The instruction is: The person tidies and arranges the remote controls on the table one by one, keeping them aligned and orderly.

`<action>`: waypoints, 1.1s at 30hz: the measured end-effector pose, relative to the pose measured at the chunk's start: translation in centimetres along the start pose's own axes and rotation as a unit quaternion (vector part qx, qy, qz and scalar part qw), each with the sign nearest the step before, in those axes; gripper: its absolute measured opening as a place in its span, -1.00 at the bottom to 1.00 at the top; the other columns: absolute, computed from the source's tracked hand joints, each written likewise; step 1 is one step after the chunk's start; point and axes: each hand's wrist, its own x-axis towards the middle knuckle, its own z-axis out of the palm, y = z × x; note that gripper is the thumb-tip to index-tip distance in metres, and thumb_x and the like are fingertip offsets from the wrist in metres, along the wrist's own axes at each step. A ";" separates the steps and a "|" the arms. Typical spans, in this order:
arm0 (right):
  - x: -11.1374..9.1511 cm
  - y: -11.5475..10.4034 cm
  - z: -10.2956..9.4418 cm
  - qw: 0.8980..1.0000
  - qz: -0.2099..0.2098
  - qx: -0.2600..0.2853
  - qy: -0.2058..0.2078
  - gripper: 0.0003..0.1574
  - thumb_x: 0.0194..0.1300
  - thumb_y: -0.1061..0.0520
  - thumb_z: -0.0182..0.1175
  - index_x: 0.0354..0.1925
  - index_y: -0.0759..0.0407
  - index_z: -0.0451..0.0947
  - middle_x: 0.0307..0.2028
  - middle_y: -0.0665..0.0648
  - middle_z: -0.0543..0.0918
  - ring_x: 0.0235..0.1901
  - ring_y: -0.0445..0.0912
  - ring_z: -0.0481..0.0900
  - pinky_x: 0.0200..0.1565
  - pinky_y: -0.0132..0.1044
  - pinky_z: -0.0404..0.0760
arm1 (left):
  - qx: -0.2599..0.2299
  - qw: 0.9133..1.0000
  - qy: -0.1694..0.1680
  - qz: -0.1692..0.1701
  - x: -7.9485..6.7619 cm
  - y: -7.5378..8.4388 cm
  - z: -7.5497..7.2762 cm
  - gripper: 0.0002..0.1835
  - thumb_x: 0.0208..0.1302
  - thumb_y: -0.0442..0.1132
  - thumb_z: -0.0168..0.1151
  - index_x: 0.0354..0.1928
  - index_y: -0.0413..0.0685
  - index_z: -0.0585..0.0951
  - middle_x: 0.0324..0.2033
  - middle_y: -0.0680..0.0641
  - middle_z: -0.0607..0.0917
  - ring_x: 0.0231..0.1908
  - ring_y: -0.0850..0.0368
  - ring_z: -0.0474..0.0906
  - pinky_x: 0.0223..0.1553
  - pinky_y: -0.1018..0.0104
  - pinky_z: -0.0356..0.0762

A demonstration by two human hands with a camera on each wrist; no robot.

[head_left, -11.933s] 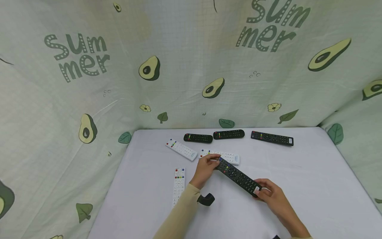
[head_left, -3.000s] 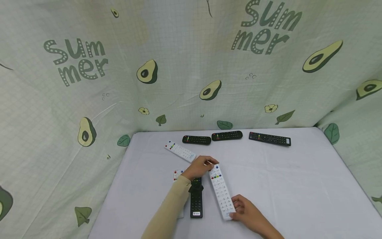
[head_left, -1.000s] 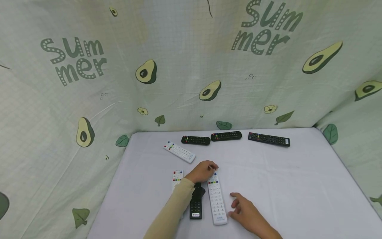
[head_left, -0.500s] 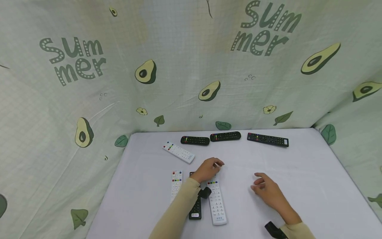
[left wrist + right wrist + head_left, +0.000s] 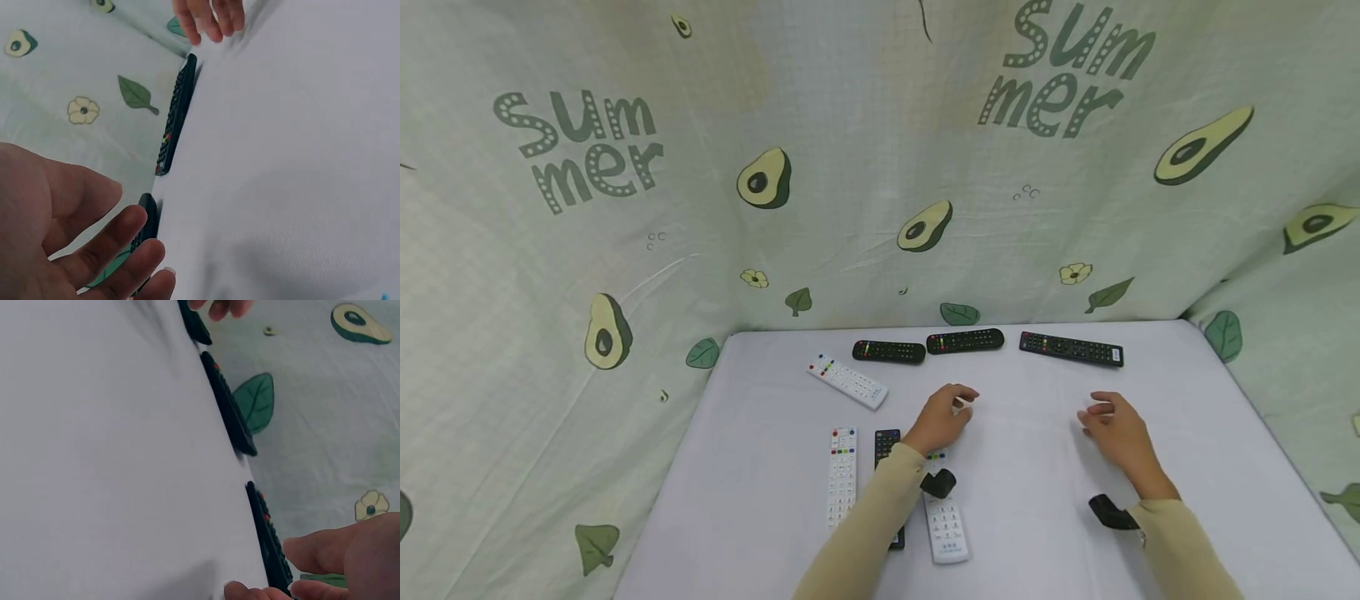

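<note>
My left hand (image 5: 942, 419) is held over the table with loosely bent fingers and nothing in them. Its forearm partly covers a black remote control (image 5: 887, 442) and a white remote control (image 5: 946, 529), which lie side by side. To their left lies another white remote control (image 5: 842, 471). My right hand (image 5: 1122, 435), also holding nothing, hovers nearest a long black remote control (image 5: 1071, 349) at the back edge. In the left wrist view, relaxed fingers (image 5: 134, 265) show bare. The right wrist view has my right thumb (image 5: 319, 547) in front of the wall cloth.
Two rounded black remotes, one left (image 5: 889, 352) and one right (image 5: 965, 341), lie along the back edge. A slanted white remote (image 5: 847, 381) lies in front of them. The white-covered table (image 5: 1022, 500) meets a patterned cloth (image 5: 850, 167) behind and at the sides.
A black remote once held in both hands, then a white one, now lie beside the left white remote. Both hands have let go and moved back and right, the right hand farther.
</note>
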 end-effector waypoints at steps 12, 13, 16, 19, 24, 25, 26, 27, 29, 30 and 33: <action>5.3 1.5 -3.1 0.997 0.022 0.027 0.068 -0.26 0.30 0.10 0.06 0.25 0.53 0.06 -0.04 0.48 0.39 -0.47 -0.12 0.64 -0.49 -0.48 0.48 | -0.073 0.996 0.050 -0.016 2.0 0.2 2.6 -0.69 0.26 -0.32 0.15 0.04 0.08 0.53 -0.11 0.18 0.54 -0.10 0.29 0.44 -0.13 0.41 0.46; 5.7 1.7 -3.3 0.996 0.023 0.025 0.077 -0.26 0.30 0.11 0.06 0.25 0.54 0.06 -0.04 0.49 0.38 -0.50 -0.14 0.63 -0.48 -0.48 0.46 | -0.079 0.995 0.052 -0.019 2.2 0.2 2.8 -0.69 0.26 -0.32 0.15 0.04 0.08 0.53 -0.11 0.19 0.54 -0.11 0.30 0.44 -0.13 0.41 0.46; 6.9 2.2 -3.8 0.995 0.033 0.013 0.093 -0.25 0.30 0.11 0.06 0.25 0.55 0.05 -0.04 0.50 0.36 -0.52 -0.09 0.63 -0.41 -0.40 0.42 | -0.094 0.993 0.059 -0.027 2.5 0.3 3.1 -0.68 0.25 -0.33 0.16 0.04 0.07 0.53 -0.11 0.18 0.55 -0.11 0.30 0.45 -0.13 0.41 0.46; 7.9 2.7 -4.1 0.995 0.045 0.000 0.094 -0.24 0.32 0.09 0.02 0.26 0.55 0.03 -0.03 0.52 0.34 -0.40 0.08 0.63 -0.30 -0.19 0.42 | -0.102 0.992 0.063 -0.034 2.8 0.4 3.4 -0.67 0.24 -0.34 0.16 0.05 0.04 0.52 -0.09 0.15 0.56 -0.10 0.26 0.46 -0.13 0.40 0.46; 9.3 3.0 -4.8 0.996 0.039 -0.010 0.085 -0.26 0.35 0.09 -0.02 0.26 0.58 0.02 -0.04 0.55 0.34 -0.31 0.20 0.60 -0.17 0.03 0.40 | -0.119 0.990 0.067 -0.043 3.6 0.6 3.9 -0.63 0.24 -0.35 0.16 0.10 -0.04 0.50 -0.05 0.10 0.56 -0.05 0.17 0.47 -0.10 0.37 0.46; 9.6 3.0 -4.9 0.996 0.036 -0.011 0.082 -0.26 0.35 0.09 -0.03 0.25 0.59 0.03 -0.04 0.56 0.35 -0.35 0.16 0.62 -0.18 0.02 0.41 | -0.125 0.989 0.068 -0.047 3.7 0.6 4.0 -0.63 0.24 -0.35 0.16 0.10 -0.05 0.50 -0.05 0.11 0.56 -0.04 0.16 0.47 -0.10 0.36 0.46; 9.9 3.1 -5.0 0.996 0.032 -0.011 0.077 -0.27 0.36 0.09 -0.03 0.25 0.59 0.04 -0.05 0.56 0.35 -0.41 0.10 0.64 -0.19 -0.01 0.43 | -0.129 0.988 0.068 -0.051 3.9 0.7 4.1 -0.63 0.24 -0.35 0.16 0.11 -0.04 0.49 -0.05 0.11 0.55 -0.04 0.16 0.47 -0.09 0.35 0.46; 10.2 3.0 -5.1 0.997 0.031 -0.012 0.070 -0.27 0.36 0.07 -0.04 0.25 0.59 0.04 -0.05 0.56 0.36 -0.46 0.04 0.65 -0.20 -0.04 0.45 | -0.135 0.987 0.068 -0.056 4.0 0.7 4.2 -0.63 0.24 -0.34 0.17 0.10 -0.03 0.49 -0.04 0.12 0.55 -0.03 0.17 0.47 -0.09 0.35 0.46; 10.7 3.0 -5.3 0.998 0.027 -0.014 0.058 -0.28 0.37 0.06 -0.05 0.24 0.57 0.07 -0.05 0.55 0.37 -0.54 -0.10 0.63 -0.24 -0.12 0.45 | -0.141 0.986 0.067 -0.063 4.3 0.7 4.4 -0.62 0.24 -0.34 0.17 0.11 -0.01 0.49 -0.03 0.11 0.55 -0.03 0.19 0.47 -0.09 0.35 0.46; 10.9 3.0 -5.3 0.998 0.024 -0.018 0.053 -0.29 0.37 0.05 -0.05 0.24 0.57 0.09 -0.05 0.55 0.38 -0.56 -0.14 0.61 -0.26 -0.15 0.46 | -0.145 0.985 0.066 -0.065 4.4 0.7 4.5 -0.62 0.23 -0.33 0.17 0.11 -0.01 0.49 -0.03 0.10 0.55 -0.04 0.20 0.47 -0.10 0.36 0.47; 11.5 3.0 -5.3 0.998 0.016 -0.031 0.043 -0.33 0.38 0.05 -0.06 0.23 0.54 0.14 -0.05 0.55 0.40 -0.53 -0.12 0.61 -0.26 -0.14 0.46 | -0.154 0.984 0.066 -0.065 4.7 0.8 4.7 -0.61 0.23 -0.33 0.17 0.12 -0.02 0.49 -0.03 0.10 0.55 -0.06 0.22 0.47 -0.13 0.36 0.48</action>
